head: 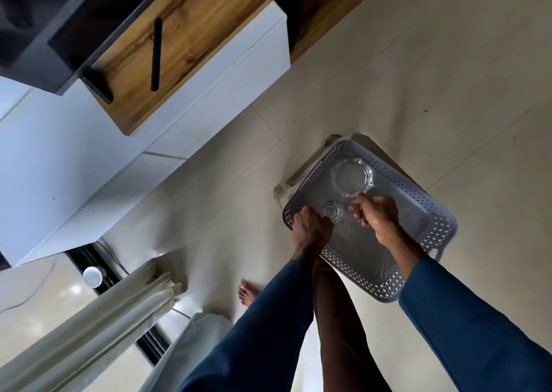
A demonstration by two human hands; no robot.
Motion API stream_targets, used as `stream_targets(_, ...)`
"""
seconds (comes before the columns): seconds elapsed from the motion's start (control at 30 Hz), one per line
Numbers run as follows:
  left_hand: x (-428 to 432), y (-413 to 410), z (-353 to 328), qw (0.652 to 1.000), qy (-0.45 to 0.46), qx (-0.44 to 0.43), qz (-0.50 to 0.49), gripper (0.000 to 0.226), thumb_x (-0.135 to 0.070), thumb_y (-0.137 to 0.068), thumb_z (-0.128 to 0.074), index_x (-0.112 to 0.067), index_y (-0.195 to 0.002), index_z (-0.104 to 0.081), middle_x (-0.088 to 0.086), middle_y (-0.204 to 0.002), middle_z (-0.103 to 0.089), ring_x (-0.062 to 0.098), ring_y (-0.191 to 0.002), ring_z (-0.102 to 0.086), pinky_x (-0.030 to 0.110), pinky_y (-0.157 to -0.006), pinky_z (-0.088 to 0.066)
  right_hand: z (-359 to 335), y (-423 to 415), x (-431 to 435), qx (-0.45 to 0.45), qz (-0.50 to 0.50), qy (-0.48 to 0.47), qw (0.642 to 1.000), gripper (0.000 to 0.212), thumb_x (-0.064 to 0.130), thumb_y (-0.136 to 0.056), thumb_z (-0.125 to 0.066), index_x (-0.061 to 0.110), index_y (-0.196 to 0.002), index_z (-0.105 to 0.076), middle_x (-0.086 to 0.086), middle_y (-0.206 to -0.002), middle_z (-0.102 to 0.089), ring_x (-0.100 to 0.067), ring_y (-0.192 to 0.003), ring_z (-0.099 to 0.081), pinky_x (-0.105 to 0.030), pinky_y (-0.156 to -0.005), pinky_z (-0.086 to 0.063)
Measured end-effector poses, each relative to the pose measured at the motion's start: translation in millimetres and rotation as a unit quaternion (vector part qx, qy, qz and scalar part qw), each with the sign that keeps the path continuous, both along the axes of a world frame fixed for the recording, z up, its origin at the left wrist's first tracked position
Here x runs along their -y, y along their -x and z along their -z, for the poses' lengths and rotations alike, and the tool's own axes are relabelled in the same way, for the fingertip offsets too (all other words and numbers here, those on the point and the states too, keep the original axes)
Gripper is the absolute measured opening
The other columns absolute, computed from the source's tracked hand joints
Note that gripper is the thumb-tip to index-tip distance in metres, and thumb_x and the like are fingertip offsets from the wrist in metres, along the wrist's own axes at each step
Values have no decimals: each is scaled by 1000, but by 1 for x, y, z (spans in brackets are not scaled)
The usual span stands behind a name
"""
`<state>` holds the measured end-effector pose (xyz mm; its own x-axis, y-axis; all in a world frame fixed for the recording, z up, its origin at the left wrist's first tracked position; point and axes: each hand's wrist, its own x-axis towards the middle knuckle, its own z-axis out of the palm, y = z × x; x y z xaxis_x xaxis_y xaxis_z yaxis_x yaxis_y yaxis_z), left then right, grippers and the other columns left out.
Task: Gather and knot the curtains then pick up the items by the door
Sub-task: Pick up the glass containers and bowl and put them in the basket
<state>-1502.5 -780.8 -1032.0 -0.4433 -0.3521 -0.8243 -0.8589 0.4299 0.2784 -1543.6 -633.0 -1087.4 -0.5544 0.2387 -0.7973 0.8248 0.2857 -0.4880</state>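
Note:
A grey perforated plastic tray [424,221] sits on a white stool [286,185] on the tiled floor. Inside it lie a clear glass dish [352,176] and a small drinking glass [333,212]. My left hand [312,227] grips the tray's left rim, with the thumb side right next to the small glass. My right hand [376,212] reaches over the tray with curled fingers and pinches the near edge of the glass dish. Cream curtains [119,317] hang gathered at the lower left, and a second fold [191,350] hangs beside them.
A white cabinet [89,167] with a wood panel [185,39] and a black bar handle [156,54] fills the upper left. A small white round object [92,276] lies by the dark door track. My bare foot [246,293] stands on pale floor tiles.

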Motion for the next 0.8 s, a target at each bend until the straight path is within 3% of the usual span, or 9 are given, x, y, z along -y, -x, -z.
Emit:
stream_targets(0.13,0,-6,8,1000,-15,0,26,35,-35,-83,-59,-1,-87,-69,15,-94,-72,33,-89,-70,38,-75,-55,1,-26,2,-15,-43,-69,997,31,26,-97,-61,10,-76,-76,-5,-70,-75,-11,-50,-58,-25,-43,-43)
stream_targets(0.27,9,-17,-7,998,-22,-24,61,32,-32,-92,-56,-10,-69,-52,4,-74,-55,30,-84,-62,40,-83,-48,-9,-56,13,-23,-52,-108,993,30,23,-96,-57,8,-82,-79,-5,-77,-77,-13,-62,-63,-31,-60,-51)
stream_targets(0.33,21,-28,-13,997,-13,-39,58,33,-32,-94,-53,-12,-67,-50,3,-70,-50,31,-79,-59,39,-75,-46,-25,-68,25,-67,-52,-118,989,30,22,-95,-57,8,-79,-78,-5,-77,-76,-16,-67,-67,-33,-68,-53)
stream_targets(0.4,33,-42,-17,998,-19,-50,26,38,-28,-94,-52,-9,-61,-50,4,-61,-49,29,-68,-56,33,-62,-37,-42,-79,39,-128,-49,-113,984,31,25,-95,-56,10,-78,-76,-3,-73,-74,-17,-67,-67,-31,-66,-51)
stream_targets(0.5,62,-69,-28,995,-30,-84,-48,37,-27,-98,-53,1,-79,-69,17,-80,-69,32,-82,-64,31,-64,-36,-66,-95,71,-183,-88,-95,975,33,25,-99,-57,11,-74,-73,2,-68,-70,-7,-60,-62,-23,-60,-48)
stream_targets(0.57,81,-88,-34,992,-32,-96,-76,38,-26,-100,-53,3,-87,-73,22,-91,-73,32,-86,-64,32,-71,-37,-82,-105,96,-204,-144,-74,966,34,25,-101,-57,12,-73,-70,5,-65,-67,2,-56,-58,-11,-56,-43)
stream_targets(0.63,104,-116,-36,989,-33,-102,-103,40,-28,-100,-51,2,-87,-74,21,-90,-74,30,-81,-64,32,-73,-40,-90,-118,126,-196,-229,-57,952,38,35,-101,-56,14,-72,-70,7,-65,-67,4,-57,-59,-9,-55,-42)
stream_targets(0.8,173,-196,-33,990,-33,-76,-116,38,-32,-98,-48,-6,-93,-76,14,-93,-75,32,-90,-68,38,-79,-51,-85,-152,205,-126,-461,32,878,57,64,-97,-41,22,-68,-65,5,-55,-63,-16,-55,-63,-40,-62,-54)
